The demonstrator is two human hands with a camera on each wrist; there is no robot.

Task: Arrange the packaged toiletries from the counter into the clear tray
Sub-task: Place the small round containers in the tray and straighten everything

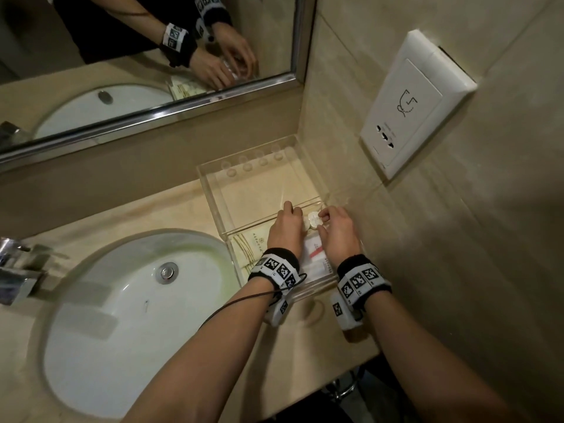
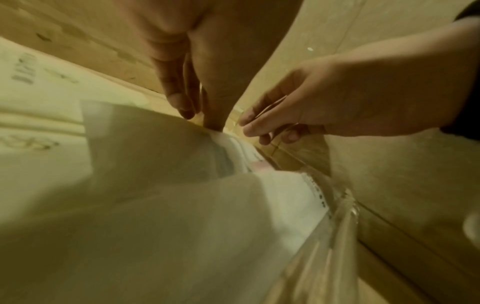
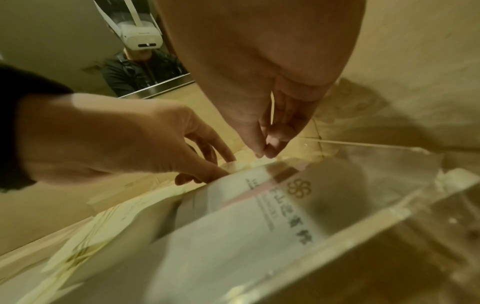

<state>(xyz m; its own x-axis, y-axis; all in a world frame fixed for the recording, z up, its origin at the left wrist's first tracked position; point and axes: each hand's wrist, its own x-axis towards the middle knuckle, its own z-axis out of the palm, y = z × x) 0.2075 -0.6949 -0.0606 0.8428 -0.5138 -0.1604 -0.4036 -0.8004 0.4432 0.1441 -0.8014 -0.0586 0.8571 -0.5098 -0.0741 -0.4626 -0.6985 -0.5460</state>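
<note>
Head view, both hands (fingers down) in tray (image 1: 213, 190)

The light is dim and warm, giving the tiled walls and the bench (image 1: 171, 209) a yellow-beige cast. In the head view the sink basin (image 1: 128, 315) is the brightest area, with a soft sheen on its white curve, and the mirror frame (image 1: 183, 108) carries a thin line of glare. Straight edges bow toward the corners, which darken. The clear tray (image 1: 213, 190) shows faint reflections along its walls. Both wrist views are soft and smeared: the white packet (image 3: 233, 236) in the foreground is blurred, its print only partly legible, and the hands cast broad dark shadows over it. The left wrist view is murkier, with greenish-yellow tones and heavy blur low down.
</note>
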